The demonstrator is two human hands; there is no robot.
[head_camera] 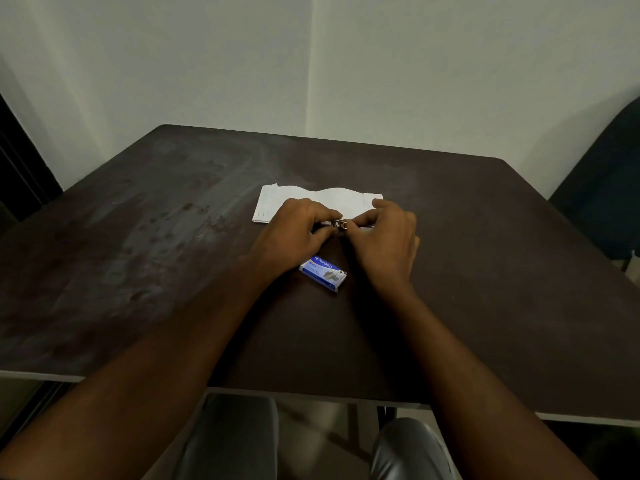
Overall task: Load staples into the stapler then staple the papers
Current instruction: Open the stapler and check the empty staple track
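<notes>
A small metal stapler is held between both hands above the middle of the dark table. My left hand grips its left end, and my right hand pinches its right end. Most of the stapler is hidden by my fingers. Just behind the hands lies a stack of white papers, slightly curled along the far edge. A blue and white staple box rests on the table below the hands, between my wrists.
A pale wall stands behind the table's far edge. A dark chair back sits at the right. My knees show under the near table edge.
</notes>
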